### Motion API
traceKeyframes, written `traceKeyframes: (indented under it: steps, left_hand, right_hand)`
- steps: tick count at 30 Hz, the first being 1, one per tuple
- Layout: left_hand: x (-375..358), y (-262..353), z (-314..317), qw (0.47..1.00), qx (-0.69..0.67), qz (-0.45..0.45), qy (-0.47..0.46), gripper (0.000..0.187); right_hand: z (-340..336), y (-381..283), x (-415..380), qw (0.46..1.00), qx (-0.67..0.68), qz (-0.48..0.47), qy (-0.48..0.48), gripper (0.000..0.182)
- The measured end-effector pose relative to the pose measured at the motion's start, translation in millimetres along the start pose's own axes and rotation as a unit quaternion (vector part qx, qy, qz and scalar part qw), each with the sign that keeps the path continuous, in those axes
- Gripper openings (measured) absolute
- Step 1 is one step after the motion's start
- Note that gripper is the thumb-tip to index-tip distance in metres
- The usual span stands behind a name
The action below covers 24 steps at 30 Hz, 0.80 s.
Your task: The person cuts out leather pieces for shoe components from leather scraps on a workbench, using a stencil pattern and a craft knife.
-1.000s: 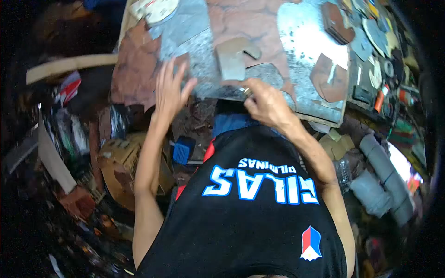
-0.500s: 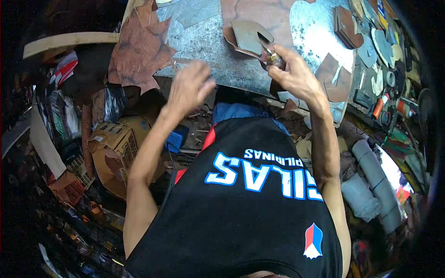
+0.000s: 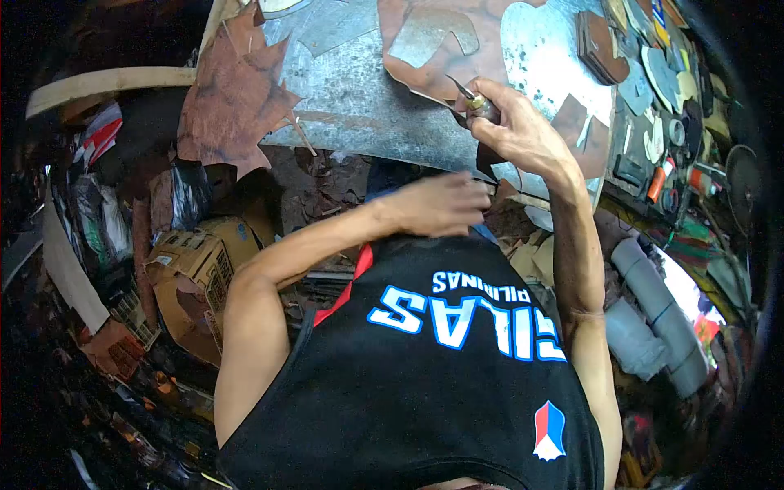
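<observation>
My right hand [image 3: 523, 129] is closed around a pointed knife [image 3: 472, 96] with a brass-coloured collar, its tip toward the upper left. Under and beyond it lies a brown leather sheet [image 3: 490, 67], its near edge curling by the knife. On that leather rests a flat grey-tan template [image 3: 429, 37] with a notch in one side. Over my lap, off the table's near edge, hangs my left hand [image 3: 441, 204], blurred by motion. Its fingers are smeared, and nothing shows clearly in them.
The metal-topped table [image 3: 343, 102] bears a jagged leather scrap [image 3: 233, 94] at left and stacked brown pieces [image 3: 600, 49] at right. Farther right are an orange-handled tool [image 3: 660, 181] and a tape roll [image 3: 676, 131]. A cardboard box [image 3: 192, 278] stands below left.
My left hand has swung from the table's edge toward the right and down over my lap. The template, raised near the knife before, now lies flat farther back. My right hand keeps the knife.
</observation>
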State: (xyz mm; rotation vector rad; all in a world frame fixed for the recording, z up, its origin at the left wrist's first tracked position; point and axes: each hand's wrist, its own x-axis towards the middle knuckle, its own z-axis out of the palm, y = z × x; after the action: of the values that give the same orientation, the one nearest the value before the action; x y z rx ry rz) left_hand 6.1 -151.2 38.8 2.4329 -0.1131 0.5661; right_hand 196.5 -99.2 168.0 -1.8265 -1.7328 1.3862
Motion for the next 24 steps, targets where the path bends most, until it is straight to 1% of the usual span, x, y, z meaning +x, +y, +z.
traceKeyframes:
  steps: [1, 2, 3, 4, 5, 6, 7, 8, 9, 10, 11, 12, 13, 14, 16, 17, 18, 19, 20, 21, 23, 24]
  left_hand:
    - [-3.4, -12.2, -13.5, 0.998, -0.014, -0.046, 0.047, 0.022]
    - [-11.0, -26.1, -36.5, 0.994, 0.017, -0.062, 0.09, 0.014]
    - [-17.6, -33.1, -60.0, 0.982, 0.035, -0.104, 0.156, 0.009]
    - [-24.9, -39.2, -86.1, 0.969, 0.014, -0.173, 0.176, 0.007]
    - [-25.7, -41.5, -112.9, 0.949, 0.049, -0.226, 0.216, 0.008]
    - [-31.3, -50.2, -128.2, 0.924, 0.08, -0.276, 0.253, 0.011]
    - [-33.1, -68.8, -138.4, 0.906, 0.14, -0.29, 0.275, 0.015]
    - [-33.3, -84.6, -150.4, 0.907, 0.157, -0.319, 0.225, 0.016]
    - [-36.8, -111.4, -151.3, 0.918, 0.181, -0.301, 0.183, 0.025]
    - [-38.6, -137.8, -151.3, 0.927, 0.204, -0.28, 0.141, 0.038]
    - [-32.3, -155.3, -151.7, 0.927, 0.203, -0.281, 0.141, 0.038]
    - [-19.6, -169.4, -151.8, 0.94, 0.223, -0.248, 0.079, 0.046]
    - [-10.2, -180.0, -150.8, 0.946, 0.242, -0.213, 0.017, 0.054]
    - [-10.5, -189.8, -139.9, 0.946, 0.242, -0.215, 0.018, 0.054]
    - [-18.2, -196.9, -111.1, 0.913, 0.331, -0.237, 0.015, 0.058]
    - [-23.1, -192.8, -102.0, 0.913, 0.329, -0.239, 0.013, 0.058]
    - [-24.6, -173.2, -96.3, 0.905, 0.329, -0.268, 0.011, 0.057]
    - [-27.2, -151.5, -90.3, 0.897, 0.329, -0.297, 0.008, 0.057]
    - [-32.7, -132.0, -82.9, 0.895, 0.277, -0.35, -0.015, 0.062]
    - [-38.1, -112.8, -75.7, 0.896, 0.276, -0.348, -0.018, 0.062]
    - [-45.7, -82.9, -63.9, 0.878, 0.248, -0.41, 0.008, 0.06]
    - [-48.7, -75.6, -61.6, 0.878, 0.246, -0.41, 0.007, 0.06]
  right_hand:
    - [0.9, 1.9, -1.8, 1.0, 0.001, 0.004, 0.002, 0.027]
    - [2.0, 3.1, -3.7, 1.0, 0.019, -0.008, -0.006, 0.027]
    - [2.1, 2.9, -4.0, 0.999, 0.034, -0.024, -0.011, 0.026]
    - [5.8, -0.5, -7.3, 0.999, 0.042, 0.003, -0.021, 0.026]
    - [8.5, -11.8, -13.8, 0.999, 0.05, -0.011, -0.014, 0.024]
    - [13.6, -2.3, -11.7, 0.998, 0.036, -0.044, -0.015, 0.026]
    - [22.1, 11.8, -7.3, 0.997, 0.022, -0.076, -0.017, 0.027]
    - [24.8, 21.5, 0.5, 0.999, 0.034, -0.041, 0.007, 0.035]
    - [23.9, 30.5, 14.0, 0.999, 0.033, -0.041, 0.005, 0.035]
    - [21.4, 40.0, 31.0, 0.992, -0.036, -0.006, 0.122, 0.037]
    - [18.9, 49.8, 47.2, 0.966, -0.104, 0.031, 0.235, 0.039]
    - [14.2, 62.2, 64.7, 0.966, -0.105, 0.03, 0.234, 0.039]
    - [7.7, 74.8, 82.5, 0.955, -0.171, 0.035, 0.241, 0.046]
    - [3.9, 81.7, 92.3, 0.939, -0.235, 0.04, 0.248, 0.053]
    - [4.0, 85.4, 96.5, 0.94, -0.245, 0.036, 0.235, 0.054]
    - [4.4, 88.1, 97.3, 0.94, -0.254, 0.035, 0.225, 0.054]
    - [7.0, 92.2, 95.0, 0.941, -0.252, 0.036, 0.223, 0.054]
    - [13.0, 97.1, 88.8, 0.947, -0.236, 0.017, 0.218, 0.054]
    - [18.5, 100.3, 81.9, 0.952, -0.219, -0.002, 0.214, 0.054]
    - [24.1, 100.2, 74.7, 0.953, -0.216, 0.0, 0.214, 0.054]
    - [35.9, 94.0, 58.5, 0.956, -0.235, -0.013, 0.177, 0.051]
    - [40.3, 90.1, 52.7, 0.956, -0.238, -0.001, 0.168, 0.05]
